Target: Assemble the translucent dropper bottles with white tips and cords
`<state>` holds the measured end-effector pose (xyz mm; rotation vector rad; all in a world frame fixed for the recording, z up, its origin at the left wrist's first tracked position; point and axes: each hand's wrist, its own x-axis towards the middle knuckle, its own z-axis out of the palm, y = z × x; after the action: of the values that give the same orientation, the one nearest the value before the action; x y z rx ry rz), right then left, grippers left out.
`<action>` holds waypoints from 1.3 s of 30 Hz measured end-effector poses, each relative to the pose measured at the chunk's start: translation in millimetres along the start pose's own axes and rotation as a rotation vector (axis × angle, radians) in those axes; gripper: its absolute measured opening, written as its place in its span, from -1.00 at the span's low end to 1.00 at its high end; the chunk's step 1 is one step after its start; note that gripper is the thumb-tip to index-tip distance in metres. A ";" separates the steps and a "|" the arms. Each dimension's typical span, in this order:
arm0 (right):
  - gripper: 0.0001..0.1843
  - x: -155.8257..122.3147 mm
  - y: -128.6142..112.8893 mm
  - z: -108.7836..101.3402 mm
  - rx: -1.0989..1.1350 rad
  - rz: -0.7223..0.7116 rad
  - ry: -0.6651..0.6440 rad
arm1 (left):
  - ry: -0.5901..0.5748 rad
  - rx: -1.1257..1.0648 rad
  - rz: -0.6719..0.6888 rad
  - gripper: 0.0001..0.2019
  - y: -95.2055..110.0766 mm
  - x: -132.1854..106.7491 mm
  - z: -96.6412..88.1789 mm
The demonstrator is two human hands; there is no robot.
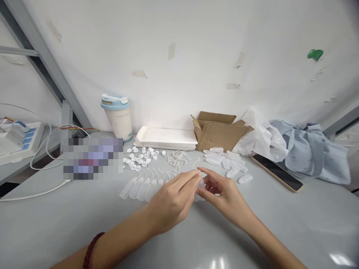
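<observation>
My left hand and my right hand meet at the middle of the table. Between their fingertips shows part of a small translucent plastic bottle; the left fingers cover most of it. The right thumb and fingers curl around its side, while the left fingers press together over its top. Left of the hands lies a row of similar bottles with thin curved tubes at their tops, partly hidden by my left hand. Behind them are white caps and a heap of loose thin tubes. Loose bottles lie beyond my right hand.
Along the wall stand a lidded cup, a stack of flat white packaging, an open cardboard box and a white plastic bag. A phone and a blue cloth bag lie right; a cable runs left.
</observation>
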<state>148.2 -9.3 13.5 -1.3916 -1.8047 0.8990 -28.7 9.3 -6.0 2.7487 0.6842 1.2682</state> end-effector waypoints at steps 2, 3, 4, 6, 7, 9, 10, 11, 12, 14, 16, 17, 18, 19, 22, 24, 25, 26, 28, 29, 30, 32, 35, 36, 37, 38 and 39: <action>-0.57 0.0 1.9 2.1 0.012 -0.014 0.006 | -0.051 0.027 0.024 -0.61 -0.6 0.7 -0.6; -0.61 0.1 2.5 2.6 0.012 -0.024 0.007 | -0.072 0.037 0.030 -0.61 -0.7 1.2 -1.0; -0.64 0.2 2.8 2.8 0.010 -0.032 0.009 | -0.089 0.044 0.031 -0.60 -0.7 1.7 -1.4; -0.66 0.5 3.0 2.6 0.002 -0.048 0.024 | -0.108 0.054 0.027 -0.60 -0.7 2.5 -1.7; -0.66 0.7 3.0 2.5 -0.003 -0.059 0.034 | -0.105 0.057 0.029 -0.61 -0.8 2.7 -1.7; -0.64 0.9 3.3 2.3 -0.020 -0.085 0.052 | -0.081 0.062 0.045 -0.61 -1.4 2.8 -1.1; -0.63 1.1 3.6 2.4 -0.031 -0.099 0.061 | -0.066 0.065 0.058 -0.61 -1.8 2.7 -0.8; -0.63 1.2 3.8 2.6 -0.042 -0.111 0.070 | -0.051 0.070 0.069 -0.62 -2.2 2.5 -0.5; -0.62 1.3 4.1 2.9 -0.051 -0.119 0.077 | -0.039 0.078 0.082 -0.63 -2.6 2.4 -0.4; -0.62 1.3 4.7 3.9 -0.054 -0.124 0.094 | -0.017 0.106 0.116 -0.65 -2.7 2.2 -0.8; -0.60 1.1 5.3 5.1 -0.042 -0.123 0.113 | 0.000 0.141 0.154 -0.67 -2.1 2.2 -2.0; -0.60 0.8 5.5 5.7 -0.034 -0.124 0.123 | 0.006 0.155 0.172 -0.67 -1.6 2.3 -2.8; -0.60 0.4 5.6 6.2 -0.027 -0.129 0.133 | 0.009 0.163 0.183 -0.67 -1.0 2.4 -3.5; -0.61 0.0 5.4 6.5 -0.024 -0.135 0.139 | 0.008 0.166 0.190 -0.67 -0.4 2.6 -4.2; -0.70 -1.1 4.0 6.7 -0.039 -0.152 0.145 | -0.001 0.147 0.197 -0.67 1.0 3.5 -5.7; -0.79 -1.6 2.8 6.4 -0.066 -0.159 0.136 | -0.001 0.113 0.196 -0.67 1.5 4.3 -6.3; -0.82 -1.8 2.5 6.4 -0.080 -0.163 0.131 | 0.000 0.094 0.197 -0.67 1.7 4.6 -6.6; -0.83 -1.9 2.3 6.4 -0.091 -0.169 0.128 | 0.002 0.076 0.198 -0.68 1.8 4.9 -6.8; -0.82 -1.7 2.9 6.7 -0.104 -0.181 0.132 | 0.001 0.046 0.197 -0.69 1.8 5.3 -7.1; -0.83 -1.4 3.6 6.9 -0.110 -0.183 0.138 | 0.002 0.032 0.196 -0.69 1.9 5.4 -7.1; -0.83 -1.1 4.5 7.1 -0.116 -0.180 0.147 | 0.007 0.014 0.194 -0.69 2.2 5.6 -7.1; -0.81 -0.4 6.4 7.4 -0.141 -0.171 0.171 | 0.016 -0.048 0.177 -0.69 3.7 6.1 -6.7; -0.73 -0.9 8.8 8.7 -0.205 -0.190 0.220 | 0.048 -0.215 -0.046 -0.74 8.4 8.0 -6.3; -0.71 -1.6 9.4 9.5 -0.230 -0.217 0.240 | 0.063 -0.273 -0.187 -0.77 10.1 9.0 -6.4; -0.70 -2.6 9.8 10.5 -0.255 -0.253 0.258 | 0.073 -0.330 -0.340 -0.82 11.5 10.1 -6.7; -0.69 -3.6 10.1 11.6 -0.279 -0.297 0.273 | 0.074 -0.387 -0.484 -0.85 12.5 11.2 -7.0; -0.69 -4.7 10.3 12.7 -0.302 -0.345 0.284 | 0.054 -0.445 -0.603 -0.88 12.9 12.3 -7.4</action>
<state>143.6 -13.4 -2.5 -1.2529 -1.9278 0.2441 -22.3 1.5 10.5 1.9507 0.9896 1.1690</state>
